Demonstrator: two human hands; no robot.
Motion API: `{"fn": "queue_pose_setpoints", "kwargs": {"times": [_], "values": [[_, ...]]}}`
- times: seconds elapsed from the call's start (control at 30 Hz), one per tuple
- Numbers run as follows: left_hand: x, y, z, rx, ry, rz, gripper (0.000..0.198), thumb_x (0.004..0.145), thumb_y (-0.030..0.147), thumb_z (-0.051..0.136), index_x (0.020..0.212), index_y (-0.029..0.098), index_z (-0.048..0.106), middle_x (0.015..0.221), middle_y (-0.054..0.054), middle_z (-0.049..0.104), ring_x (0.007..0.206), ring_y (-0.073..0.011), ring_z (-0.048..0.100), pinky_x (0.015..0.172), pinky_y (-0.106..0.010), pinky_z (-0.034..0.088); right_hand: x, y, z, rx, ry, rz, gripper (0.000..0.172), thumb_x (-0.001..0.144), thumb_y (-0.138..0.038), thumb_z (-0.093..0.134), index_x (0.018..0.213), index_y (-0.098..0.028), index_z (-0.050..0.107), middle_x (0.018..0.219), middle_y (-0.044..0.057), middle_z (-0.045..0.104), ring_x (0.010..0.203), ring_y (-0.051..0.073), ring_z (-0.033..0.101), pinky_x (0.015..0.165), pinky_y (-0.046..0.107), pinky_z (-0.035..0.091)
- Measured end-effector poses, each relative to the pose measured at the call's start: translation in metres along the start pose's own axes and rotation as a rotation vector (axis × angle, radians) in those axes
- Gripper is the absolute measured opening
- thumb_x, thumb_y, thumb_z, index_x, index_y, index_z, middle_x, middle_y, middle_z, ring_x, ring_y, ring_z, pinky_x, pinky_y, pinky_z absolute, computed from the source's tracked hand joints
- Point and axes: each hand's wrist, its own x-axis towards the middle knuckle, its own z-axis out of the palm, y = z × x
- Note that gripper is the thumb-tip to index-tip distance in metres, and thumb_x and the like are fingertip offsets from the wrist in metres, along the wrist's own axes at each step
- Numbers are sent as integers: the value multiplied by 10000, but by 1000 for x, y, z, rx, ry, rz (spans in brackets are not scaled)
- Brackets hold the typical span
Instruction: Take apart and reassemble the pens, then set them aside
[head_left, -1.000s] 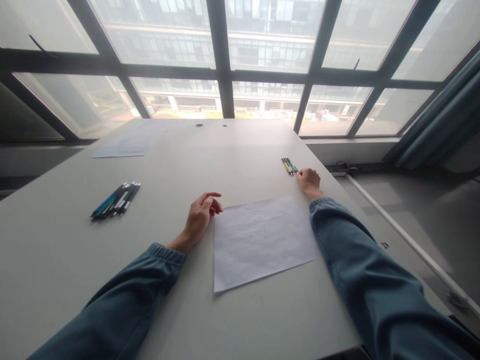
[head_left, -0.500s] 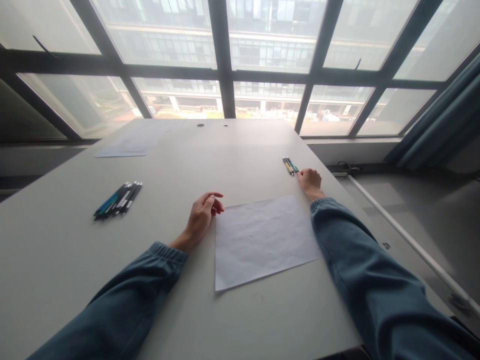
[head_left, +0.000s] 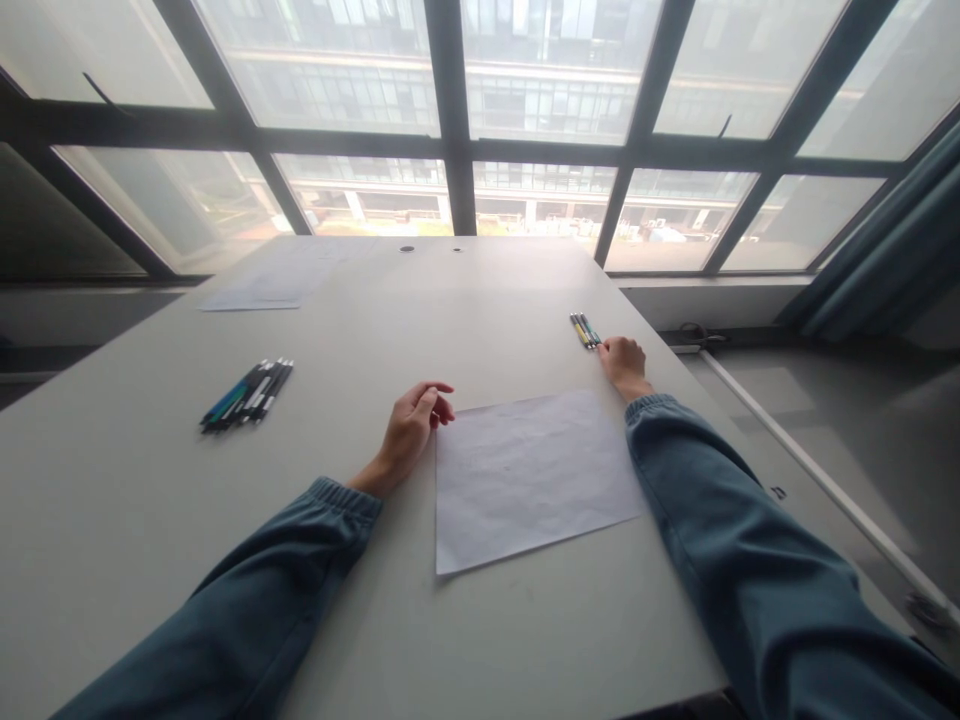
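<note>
My left hand (head_left: 411, 425) rests at the upper left corner of a white sheet of paper (head_left: 532, 480). Its fingers are loosely bent and apart, with nothing in them. Farther out on the right, my right hand (head_left: 624, 364) is closed at the near end of a small row of pens (head_left: 582, 331), yellow, dark and green. The fingertips meet the end of the green pen (head_left: 591, 328), which lies beside the others; most of the fingers are hidden behind the hand.
A bunch of several dark and blue pens (head_left: 246, 396) lies on the white table (head_left: 360, 640) to the left. More paper (head_left: 259, 280) sits at the far left. Large windows stand beyond the table, and a curtain (head_left: 885, 230) hangs at the right.
The green pen now lies closer in line with the other pens in the row. My right hand stays at its end; the whole view has shifted slightly.
</note>
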Motion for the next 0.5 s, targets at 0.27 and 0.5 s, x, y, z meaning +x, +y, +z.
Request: {"fn": "queue_pose_setpoints", "kwargs": {"times": [0.27, 0.5], "values": [[0, 2, 1, 7, -7, -2, 277, 910, 370, 517, 966, 152, 678, 652, -29, 648, 581, -150, 572, 540, -249, 387, 0, 1, 1, 8, 0, -20, 354, 1002, -347, 482, 1052, -168, 783, 1045, 188, 742, 976, 287, 686, 834, 358, 482], [-1, 4, 2, 11, -5, 0, 272, 903, 368, 520, 950, 153, 679, 644, -25, 643, 578, -150, 575, 536, -251, 387, 1, 1, 1, -7, 6, -33, 368, 1000, -345, 465, 1054, -161, 779, 1036, 178, 750, 945, 274, 679, 804, 342, 474]]}}
